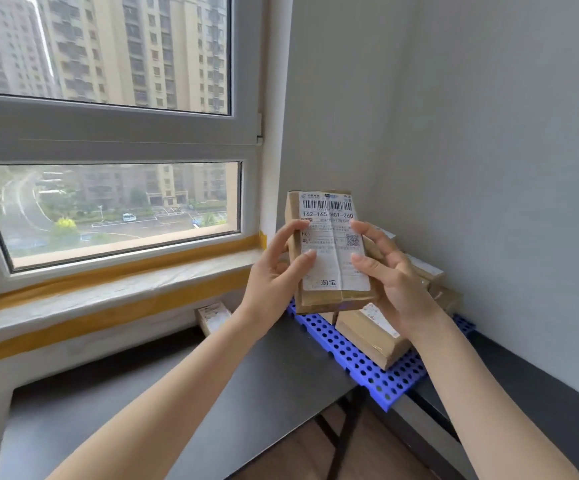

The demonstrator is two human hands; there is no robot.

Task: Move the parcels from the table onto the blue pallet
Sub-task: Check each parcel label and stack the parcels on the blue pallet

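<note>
Dark table [274,358], blue pallet [367,372] holding parcels [371,336], hands gripping labelled parcel [329,251]

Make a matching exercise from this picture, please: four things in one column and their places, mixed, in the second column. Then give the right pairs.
Things
1. held parcel
2. small parcel
3. blue pallet
4. left hand

Places
A. against the wall under the window sill
B. on the dark table in the corner
C. on the held parcel's left edge
D. between both hands, above the pallet

Pairs: 1-D, 2-A, 3-B, 4-C
</note>
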